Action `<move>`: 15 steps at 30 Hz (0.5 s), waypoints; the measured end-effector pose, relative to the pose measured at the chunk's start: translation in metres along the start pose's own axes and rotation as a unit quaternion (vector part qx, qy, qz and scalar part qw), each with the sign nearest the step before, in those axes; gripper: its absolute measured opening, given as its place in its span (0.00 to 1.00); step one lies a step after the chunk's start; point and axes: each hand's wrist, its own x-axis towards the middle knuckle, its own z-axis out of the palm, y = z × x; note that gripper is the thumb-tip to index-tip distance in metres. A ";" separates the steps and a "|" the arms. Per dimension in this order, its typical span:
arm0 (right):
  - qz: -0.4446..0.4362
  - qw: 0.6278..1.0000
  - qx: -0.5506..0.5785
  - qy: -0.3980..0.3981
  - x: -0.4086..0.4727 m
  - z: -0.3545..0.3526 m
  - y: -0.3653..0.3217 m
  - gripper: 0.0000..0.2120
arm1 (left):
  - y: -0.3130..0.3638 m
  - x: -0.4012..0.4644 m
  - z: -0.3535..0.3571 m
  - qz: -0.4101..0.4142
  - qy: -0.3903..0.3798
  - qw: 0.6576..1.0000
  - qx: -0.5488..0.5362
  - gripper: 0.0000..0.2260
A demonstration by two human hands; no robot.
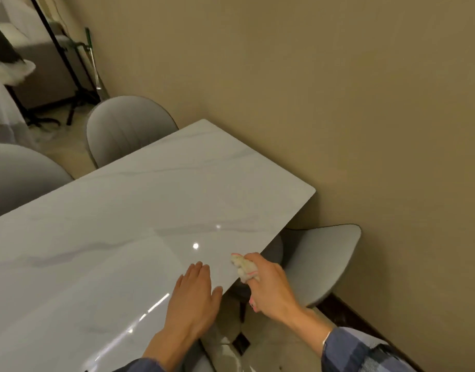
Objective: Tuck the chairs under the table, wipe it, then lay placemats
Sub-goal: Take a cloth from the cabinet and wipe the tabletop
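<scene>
Nearest to me, the person's left hand (194, 294) lies flat on the table (139, 210), fingers straight and together, palm down close to the near right edge of the top. It holds nothing; it looks to be steadying the body against the slab.

Just to the right of it, the right hand (268, 288) is curled round a small pale cloth (244, 267) with a pink trim. The wad sticks out past the thumb side, and a scrap of pink shows under the palm too. This hand sits at the table's edge, the cloth just over the rim or touching it; I cannot tell which.

So the surface to be wiped lies to the left and away from the cloth hand. The table's long axis runs from the near left up to the far right corner by the wall (338, 89), and nearly all of the top stretches off leftward and onward from where the cloth is. The right hand is the one with the cloth, and it is at the very margin, so I'd judge the wiping stroke has to sweep inward and to the left.

Beyond the hands, a grey chair (322, 261) stands at the right end, its seat partly under the top. Farther off, two more grey chairs (129, 130) sit along the far long side, backs close against the edge. No placemats are in sight.
</scene>
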 end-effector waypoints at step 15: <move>0.159 0.939 0.075 0.295 -0.212 -0.133 0.065 0.15 | 0.216 -0.087 0.003 0.386 -0.073 0.912 0.121 0.11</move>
